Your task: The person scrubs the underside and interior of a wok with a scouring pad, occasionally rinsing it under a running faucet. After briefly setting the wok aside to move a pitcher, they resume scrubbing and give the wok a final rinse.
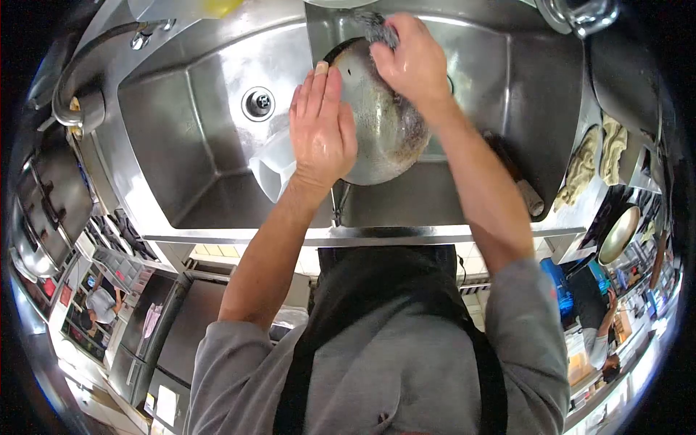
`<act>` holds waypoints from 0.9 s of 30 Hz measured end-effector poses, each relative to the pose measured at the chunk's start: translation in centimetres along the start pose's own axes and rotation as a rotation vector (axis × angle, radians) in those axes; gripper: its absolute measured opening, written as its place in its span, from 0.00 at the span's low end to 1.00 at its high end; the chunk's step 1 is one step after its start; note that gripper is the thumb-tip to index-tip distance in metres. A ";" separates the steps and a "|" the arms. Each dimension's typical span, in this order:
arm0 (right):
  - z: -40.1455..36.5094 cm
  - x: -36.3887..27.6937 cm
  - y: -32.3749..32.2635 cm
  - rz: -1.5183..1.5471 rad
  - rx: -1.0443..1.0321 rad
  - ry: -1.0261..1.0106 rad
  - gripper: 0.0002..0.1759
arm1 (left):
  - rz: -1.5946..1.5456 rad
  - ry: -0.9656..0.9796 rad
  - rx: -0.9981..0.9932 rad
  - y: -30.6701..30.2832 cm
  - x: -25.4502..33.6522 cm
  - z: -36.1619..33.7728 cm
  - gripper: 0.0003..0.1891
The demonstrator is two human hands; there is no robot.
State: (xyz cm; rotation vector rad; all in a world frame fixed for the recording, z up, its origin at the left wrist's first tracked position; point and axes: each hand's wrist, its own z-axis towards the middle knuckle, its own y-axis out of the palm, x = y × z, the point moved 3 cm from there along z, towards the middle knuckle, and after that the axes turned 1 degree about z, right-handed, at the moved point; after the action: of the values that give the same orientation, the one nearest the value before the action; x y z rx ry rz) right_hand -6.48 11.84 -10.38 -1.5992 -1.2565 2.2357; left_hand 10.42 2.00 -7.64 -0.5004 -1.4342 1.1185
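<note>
A round metal piece (373, 127), a lid or a pan's underside, lies over the middle of the double sink, stained brown toward its right and lower edge. My left hand (323, 134) rests on its left side with the fingers stretched out flat and close together. At its upper right, my right hand (413, 61) is closed around a grey metal scouring pad (373, 30), which is blurred. A translucent white plastic container (272, 163) sits in the left basin, partly hidden by my left forearm.
The left basin has a drain (258, 104). A brush-like tool with a dark handle (518, 177) lies in the right basin. Cloths (580, 170) hang on the right rim. A hose faucet (69, 80) curves at left. A pan (620, 233) and another person (591, 319) are at right.
</note>
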 end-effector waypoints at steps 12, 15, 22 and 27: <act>-1.0 1.4 -0.3 0.038 0.042 0.142 0.22 | 0.013 0.022 0.032 0.0 0.1 0.8 0.27; -2.6 0.6 -1.0 0.092 0.127 0.100 0.21 | 0.031 0.024 0.017 0.0 0.0 0.5 0.27; -12.7 0.8 -2.8 0.228 0.009 0.201 0.21 | 0.023 0.005 -0.024 -0.1 0.3 0.7 0.27; -1.6 6.5 -0.3 0.115 -0.131 0.392 0.28 | 0.038 -0.014 -0.036 0.2 0.4 0.2 0.27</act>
State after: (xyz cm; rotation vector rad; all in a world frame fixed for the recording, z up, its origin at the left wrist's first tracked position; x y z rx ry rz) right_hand -8.09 16.31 -15.05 -2.0769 -1.2452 1.7993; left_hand 10.05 2.36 -7.54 -0.5482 -1.4645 1.1294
